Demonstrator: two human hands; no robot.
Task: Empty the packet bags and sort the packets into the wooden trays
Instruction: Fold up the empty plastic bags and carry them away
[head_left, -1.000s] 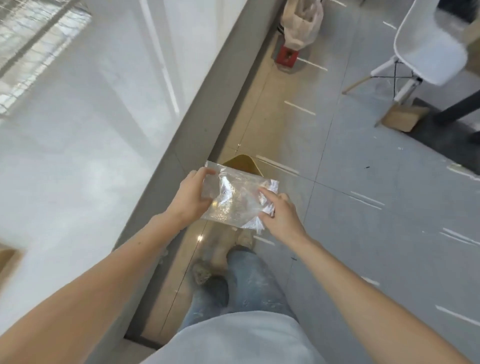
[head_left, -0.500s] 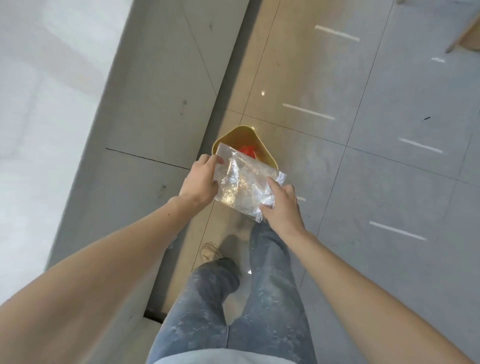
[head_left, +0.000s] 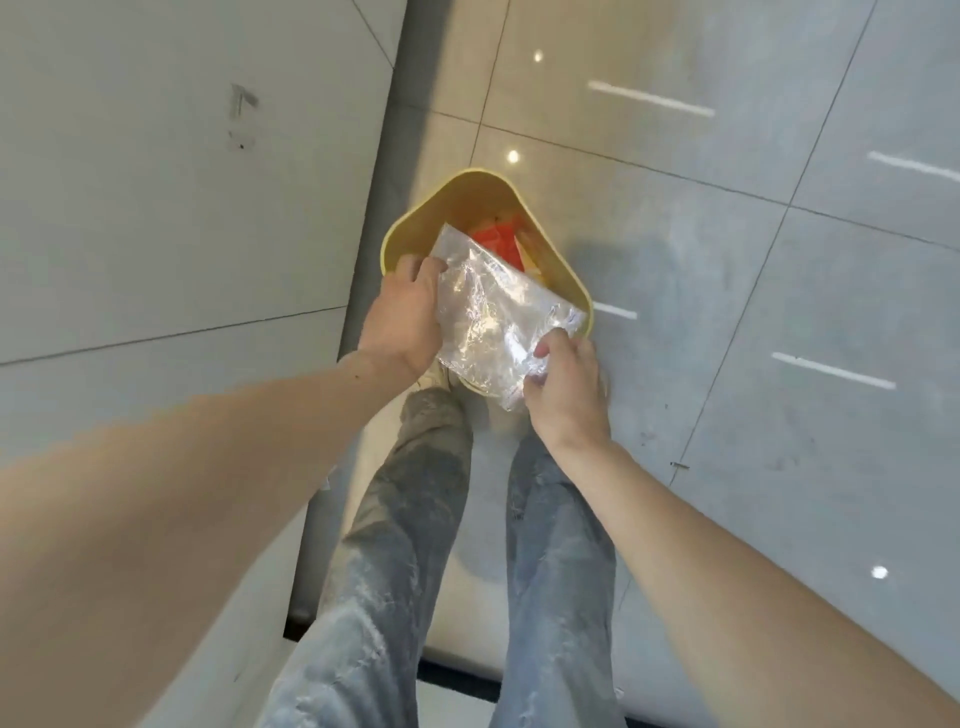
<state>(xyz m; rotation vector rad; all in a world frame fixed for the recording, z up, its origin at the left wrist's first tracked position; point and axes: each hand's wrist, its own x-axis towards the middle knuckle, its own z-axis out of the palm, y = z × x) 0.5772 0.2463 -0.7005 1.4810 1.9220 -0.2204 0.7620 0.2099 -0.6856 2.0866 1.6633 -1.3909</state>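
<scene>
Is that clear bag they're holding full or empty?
Empty, it seems: the clear bag is flat and crumpled, and only the yellow bin and its red scraps show through it.

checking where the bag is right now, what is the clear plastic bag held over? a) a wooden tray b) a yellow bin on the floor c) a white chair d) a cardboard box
b: both hands, left hand and right hand, grip the clear plastic bag directly above the yellow bin, which stands on the tiled floor with something red inside.
</scene>
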